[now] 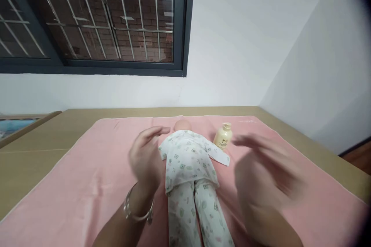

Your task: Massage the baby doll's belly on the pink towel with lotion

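A doll (188, 158) in white patterned pyjamas lies on a pink sheet (116, 185), its round bare head at the far end and its legs toward me. My left hand (147, 154), with a bracelet on the wrist, is raised at the doll's left side, fingers stretched inward and nothing visible in them. Over the sheet on the other side, my right hand (263, 170) is smeared by motion; its fingers look stretched toward the doll, with no object seen in them. A cream pump bottle (223, 136) stands beside the doll's right-hand sleeve, left of my right fingertips.
Under the sheet is a tan tabletop (46, 135), which borders a white wall (232, 46) at the back. A dark-framed window (116, 67) with metal bars is above it at the left. A wooden edge (359, 154) shows at the far right.
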`<state>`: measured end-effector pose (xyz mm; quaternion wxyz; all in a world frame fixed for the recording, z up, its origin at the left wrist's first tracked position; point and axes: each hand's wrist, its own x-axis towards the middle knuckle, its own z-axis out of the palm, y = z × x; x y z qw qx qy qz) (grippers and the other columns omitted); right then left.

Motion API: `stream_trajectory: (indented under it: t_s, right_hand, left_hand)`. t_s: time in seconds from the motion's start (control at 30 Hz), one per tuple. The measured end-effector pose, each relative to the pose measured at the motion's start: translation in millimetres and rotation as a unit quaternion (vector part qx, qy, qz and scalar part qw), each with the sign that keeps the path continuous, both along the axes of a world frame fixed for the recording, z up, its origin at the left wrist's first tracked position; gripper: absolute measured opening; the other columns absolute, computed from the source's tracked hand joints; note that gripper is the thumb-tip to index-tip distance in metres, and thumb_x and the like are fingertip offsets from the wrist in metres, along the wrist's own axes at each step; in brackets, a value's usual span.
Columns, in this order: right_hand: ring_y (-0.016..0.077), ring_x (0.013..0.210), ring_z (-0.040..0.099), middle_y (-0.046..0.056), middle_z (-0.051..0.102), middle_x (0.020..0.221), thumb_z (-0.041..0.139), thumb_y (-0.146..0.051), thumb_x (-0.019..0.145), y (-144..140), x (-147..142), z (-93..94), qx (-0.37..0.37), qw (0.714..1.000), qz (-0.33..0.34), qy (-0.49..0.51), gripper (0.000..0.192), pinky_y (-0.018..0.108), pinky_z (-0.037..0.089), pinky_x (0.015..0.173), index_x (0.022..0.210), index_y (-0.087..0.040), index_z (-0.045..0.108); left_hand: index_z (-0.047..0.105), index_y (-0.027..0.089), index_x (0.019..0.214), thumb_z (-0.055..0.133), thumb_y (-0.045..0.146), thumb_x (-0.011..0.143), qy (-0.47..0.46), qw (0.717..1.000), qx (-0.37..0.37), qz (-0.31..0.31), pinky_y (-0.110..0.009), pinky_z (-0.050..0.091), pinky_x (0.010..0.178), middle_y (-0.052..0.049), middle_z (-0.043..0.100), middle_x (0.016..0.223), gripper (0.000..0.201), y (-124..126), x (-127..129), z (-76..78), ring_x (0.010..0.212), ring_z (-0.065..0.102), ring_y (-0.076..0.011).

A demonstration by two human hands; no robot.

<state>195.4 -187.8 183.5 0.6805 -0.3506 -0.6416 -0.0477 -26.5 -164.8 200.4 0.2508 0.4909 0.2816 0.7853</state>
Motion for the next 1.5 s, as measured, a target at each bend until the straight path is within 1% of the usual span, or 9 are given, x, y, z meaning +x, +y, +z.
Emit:
stream_trajectory:
  t_s: [0.1,0.17,0.23,0.33,0.5,0.8,1.07,1.3,1.5]
  right_hand:
    - [0.0227,0.110,0.061,0.006,0.066,0.111,0.045,-0.022,0.090,70.8,-34.3,-29.5,-0.036,0.999,0.038,0.013,0.028,0.044,0.054,0.091,0.109,-0.026,0.064]
    - [0.0216,0.111,0.060,0.008,0.065,0.116,0.045,-0.014,0.085,113.2,-50.6,-56.8,-0.155,0.984,0.058,-0.070,0.033,0.042,0.051,0.096,0.110,-0.019,0.065]
    - [0.0224,0.115,0.057,0.012,0.063,0.121,0.043,-0.009,0.081,139.9,-60.4,-84.2,-0.249,0.952,0.063,-0.166,0.038,0.041,0.044,0.104,0.111,-0.013,0.066]
    - [0.0248,0.131,0.044,0.016,0.054,0.134,0.040,-0.009,0.084,151.9,-65.2,-113.6,-0.300,0.914,0.068,-0.266,0.043,0.041,0.030,0.114,0.120,-0.007,0.062]
    - [0.0218,0.135,0.038,0.010,0.049,0.140,0.041,-0.022,0.091,153.0,-57.4,-130.2,-0.338,0.905,0.062,-0.252,0.045,0.039,0.025,0.116,0.133,-0.011,0.053]
    - [0.0247,0.140,0.030,0.014,0.039,0.147,0.041,-0.033,0.093,161.0,-52.4,-135.4,-0.387,0.879,0.017,-0.280,0.052,0.044,0.017,0.117,0.141,-0.010,0.043]
    - [0.0241,0.138,0.033,0.014,0.042,0.145,0.033,-0.021,0.094,143.5,-62.5,-128.2,-0.360,0.875,-0.033,-0.323,0.049,0.043,0.020,0.116,0.140,-0.010,0.044]
    - [0.0243,0.129,0.047,0.010,0.056,0.133,0.038,-0.023,0.093,122.9,-66.0,-111.8,-0.375,0.855,-0.025,-0.356,0.038,0.037,0.040,0.104,0.122,-0.019,0.062]
    - [0.0205,0.137,0.036,0.008,0.046,0.143,0.038,-0.030,0.094,145.4,-53.6,-115.8,-0.404,0.868,0.029,-0.286,0.044,0.035,0.029,0.113,0.134,-0.017,0.053]
  left_hand:
    - [0.068,0.016,0.094,0.056,0.024,0.081,0.015,0.981,-0.190,-0.020,-0.035,0.052,0.085,-0.006,0.071,0.091,0.019,64.8,17.4,-38.3,0.090,0.066,-0.0198]
    - [0.067,0.016,0.092,0.057,0.026,0.078,0.072,0.966,-0.249,-0.013,-0.037,0.050,0.089,-0.007,0.071,0.095,0.020,99.2,24.8,-67.5,0.096,0.065,-0.0219]
    - [0.066,0.016,0.095,0.051,0.024,0.080,0.150,0.957,-0.247,0.018,-0.040,0.048,0.094,-0.009,0.069,0.102,0.023,120.6,28.1,-95.2,0.102,0.063,-0.0227]
    - [0.066,0.017,0.094,0.048,0.018,0.077,0.279,0.928,-0.230,0.093,-0.044,0.047,0.097,-0.010,0.068,0.102,0.024,134.4,27.0,-127.5,0.102,0.062,-0.0243]
    - [0.064,0.015,0.101,0.044,0.015,0.080,0.426,0.875,-0.185,0.140,-0.046,0.047,0.098,-0.012,0.068,0.106,0.029,141.1,23.4,-156.8,0.105,0.061,-0.0262]
    - [0.059,0.011,0.117,0.039,0.019,0.092,0.563,0.784,-0.109,0.236,-0.051,0.041,0.103,-0.017,0.063,0.120,0.033,121.4,31.6,-171.6,0.118,0.054,-0.0293]
    - [0.057,0.010,0.121,0.039,0.021,0.090,0.572,0.783,-0.131,0.207,-0.050,0.040,0.106,-0.016,0.061,0.125,0.037,135.9,23.2,-172.4,0.120,0.053,-0.0296]
    - [0.053,0.008,0.125,0.035,0.021,0.092,0.600,0.770,-0.119,0.182,-0.052,0.036,0.108,-0.017,0.058,0.130,0.040,136.1,17.8,-171.9,0.127,0.048,-0.0298]
    - [0.062,0.013,0.113,0.037,0.019,0.093,0.582,0.782,-0.084,0.204,-0.046,0.042,0.104,-0.012,0.066,0.118,0.032,126.9,24.6,-165.3,0.115,0.058,-0.0256]
